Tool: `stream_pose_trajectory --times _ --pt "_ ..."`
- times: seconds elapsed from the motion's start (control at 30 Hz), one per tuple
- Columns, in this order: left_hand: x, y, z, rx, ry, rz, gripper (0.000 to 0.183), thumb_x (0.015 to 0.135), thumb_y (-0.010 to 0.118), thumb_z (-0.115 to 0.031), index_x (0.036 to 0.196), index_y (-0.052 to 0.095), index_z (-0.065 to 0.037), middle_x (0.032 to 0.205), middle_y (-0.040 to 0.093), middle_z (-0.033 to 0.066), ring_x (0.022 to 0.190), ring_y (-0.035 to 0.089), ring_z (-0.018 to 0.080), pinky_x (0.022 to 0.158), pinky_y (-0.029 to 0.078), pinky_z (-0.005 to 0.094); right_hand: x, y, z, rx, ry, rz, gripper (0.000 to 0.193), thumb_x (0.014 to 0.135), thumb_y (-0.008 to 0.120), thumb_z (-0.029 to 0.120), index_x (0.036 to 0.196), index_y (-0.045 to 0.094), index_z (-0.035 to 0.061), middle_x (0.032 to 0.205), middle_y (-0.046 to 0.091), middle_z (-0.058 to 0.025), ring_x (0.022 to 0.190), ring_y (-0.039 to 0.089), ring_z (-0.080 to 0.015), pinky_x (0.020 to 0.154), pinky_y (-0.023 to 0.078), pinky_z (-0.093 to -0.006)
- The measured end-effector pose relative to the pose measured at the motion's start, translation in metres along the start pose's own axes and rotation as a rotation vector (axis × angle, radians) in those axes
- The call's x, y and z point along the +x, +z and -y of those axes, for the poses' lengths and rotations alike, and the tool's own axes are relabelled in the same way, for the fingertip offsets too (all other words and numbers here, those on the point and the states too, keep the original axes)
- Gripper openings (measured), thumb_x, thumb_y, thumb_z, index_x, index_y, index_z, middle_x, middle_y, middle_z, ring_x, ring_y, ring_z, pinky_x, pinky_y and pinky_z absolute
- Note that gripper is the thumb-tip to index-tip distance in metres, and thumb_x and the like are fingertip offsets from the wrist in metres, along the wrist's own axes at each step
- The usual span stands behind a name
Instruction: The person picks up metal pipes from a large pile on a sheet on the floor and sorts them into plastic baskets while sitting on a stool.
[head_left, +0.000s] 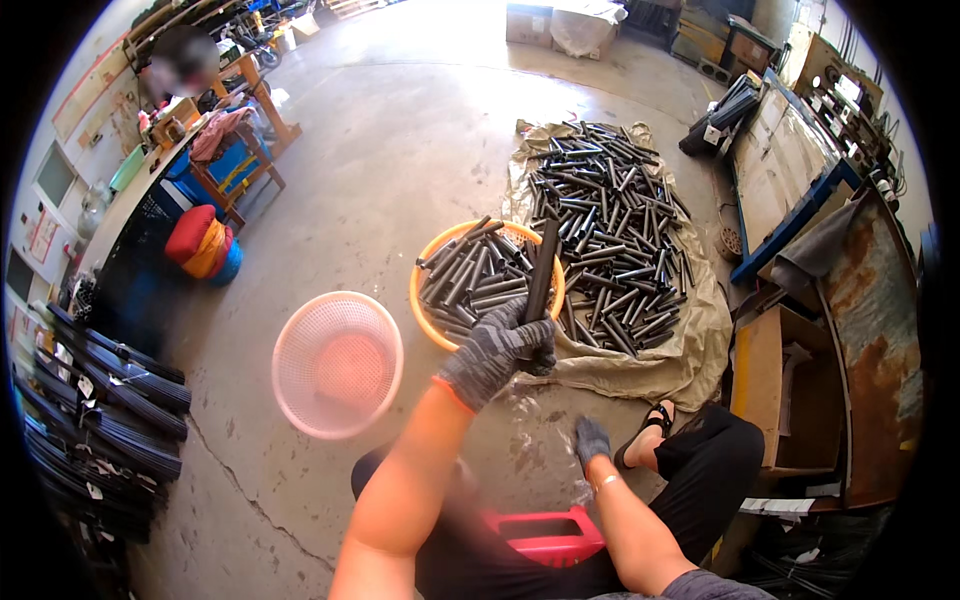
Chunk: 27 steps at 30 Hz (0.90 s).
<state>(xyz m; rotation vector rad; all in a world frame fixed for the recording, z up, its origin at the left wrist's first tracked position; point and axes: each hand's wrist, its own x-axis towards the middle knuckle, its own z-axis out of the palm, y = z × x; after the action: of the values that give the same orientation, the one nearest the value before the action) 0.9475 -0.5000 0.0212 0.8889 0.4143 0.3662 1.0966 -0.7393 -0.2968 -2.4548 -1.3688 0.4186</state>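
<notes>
My left hand [500, 345], in a grey knit glove with an orange cuff, is closed around black tubes [543, 268] held upright. The hand is over the near rim of an orange basket [417, 290], which is heaped with short black tubes [470, 283]. My right hand [592, 440], also gloved in grey, hangs low near my foot, its fingers stretched out and apart from the tubes. Many more black tubes [610, 230] lie in a loose pile on a tan cloth sheet [690, 370] to the right of the basket.
A pale pink basket [337, 365] stands left of the orange one. Beneath me is a red stool [550, 535]. Bundled black rods [110, 390] lie at the left, along with a workbench [150, 165]. A cardboard box [785, 390] and a rusty metal sheet [875, 360] stand at the right.
</notes>
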Motion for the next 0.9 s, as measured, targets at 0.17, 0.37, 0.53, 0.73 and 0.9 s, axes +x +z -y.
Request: stream_pose_trajectory --times 0.17,0.37,0.53,0.73,0.9 --pt "0.003 0.013 -0.008 0.141 0.088 -0.047 0.017 0.089 0.061 -0.018 0.097 0.056 -0.004 0.070 0.057 0.0016 0.060 0.056 0.0101 0.055 0.048 0.0236 -0.054 0.044 -0.065 -0.183 0.137 0.854 0.065 0.088 0.046 0.052 0.134 0.044 0.0065 0.132 0.050 -0.0160 0.118 0.050 -0.0297 0.100 0.038 -0.0354" --pt "0.005 0.008 -0.009 0.210 0.072 -0.061 0.016 0.090 0.060 -0.017 0.099 0.056 -0.004 0.073 0.056 -0.0009 0.060 0.052 0.0066 0.054 0.047 0.0220 0.066 -0.155 0.144 1.146 0.150 -0.024 0.048 0.091 0.056 0.029 0.130 0.044 0.0046 0.123 0.051 -0.0095 0.105 0.055 -0.0182 0.080 0.049 -0.0281" --pt "0.013 0.006 0.001 0.216 0.091 -0.029 0.025 0.085 0.064 -0.013 0.106 0.057 -0.003 0.078 0.056 -0.0019 0.066 0.051 0.0052 0.056 0.046 0.0195 0.086 -0.213 0.194 1.575 -0.019 0.283 0.021 0.091 0.057 0.024 0.102 0.060 0.0052 0.088 0.060 -0.0010 0.073 0.056 -0.0083 0.060 0.048 -0.0226" --pt "0.007 0.005 0.002 0.302 0.003 -0.043 0.027 0.084 0.064 -0.009 0.110 0.055 -0.003 0.080 0.054 -0.0005 0.066 0.054 0.0076 0.056 0.050 0.0224 0.056 -0.100 0.105 1.223 0.506 0.058 0.018 0.091 0.054 0.023 0.091 0.062 0.0068 0.074 0.060 -0.0088 0.068 0.058 -0.0190 0.060 0.046 -0.0317" --pt "0.015 0.006 0.010 0.679 -0.056 -0.007 0.028 0.084 0.064 -0.020 0.103 0.056 -0.001 0.077 0.058 0.0077 0.067 0.058 0.0165 0.061 0.048 0.0311 -0.039 0.042 -0.056 0.493 0.915 0.304 0.028 0.088 0.047 0.027 0.100 0.057 0.0044 0.097 0.062 -0.0174 0.093 0.059 -0.0312 0.079 0.045 -0.0458"
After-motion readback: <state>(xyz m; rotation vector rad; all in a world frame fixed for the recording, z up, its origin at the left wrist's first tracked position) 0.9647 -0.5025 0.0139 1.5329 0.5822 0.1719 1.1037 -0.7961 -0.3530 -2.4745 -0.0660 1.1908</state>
